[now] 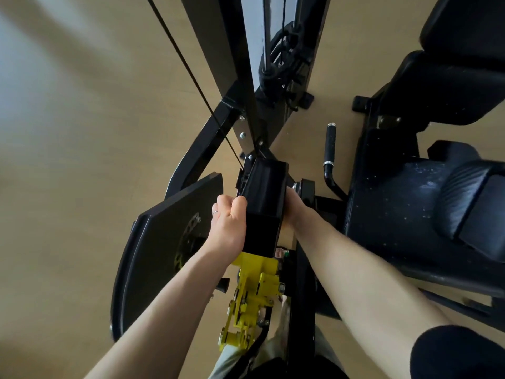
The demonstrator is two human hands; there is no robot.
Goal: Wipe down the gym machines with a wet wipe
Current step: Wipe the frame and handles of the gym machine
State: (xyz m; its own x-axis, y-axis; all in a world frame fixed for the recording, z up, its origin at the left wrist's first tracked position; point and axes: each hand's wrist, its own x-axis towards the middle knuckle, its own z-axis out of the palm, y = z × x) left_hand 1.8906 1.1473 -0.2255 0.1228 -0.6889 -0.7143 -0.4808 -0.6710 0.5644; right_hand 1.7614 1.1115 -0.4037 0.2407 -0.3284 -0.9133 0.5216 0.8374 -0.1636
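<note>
A black box-shaped arm (266, 198) of the gym machine runs up the middle of the view, with a yellow adjuster mechanism (252, 294) below it. My left hand (229, 222) grips the arm's left side with curled fingers. On the arm's right side is my right hand (292, 206), pressed against it and mostly hidden behind the arm. No wet wipe shows in either hand; whether one lies under a palm is hidden.
A black curved plate (164, 236) sits at the left. The black padded seat (396, 203) and a chrome-ended handle (329, 149) are on the right. The weight stack frame (276, 64) and a cable (191, 77) rise ahead over a tan floor (82, 132).
</note>
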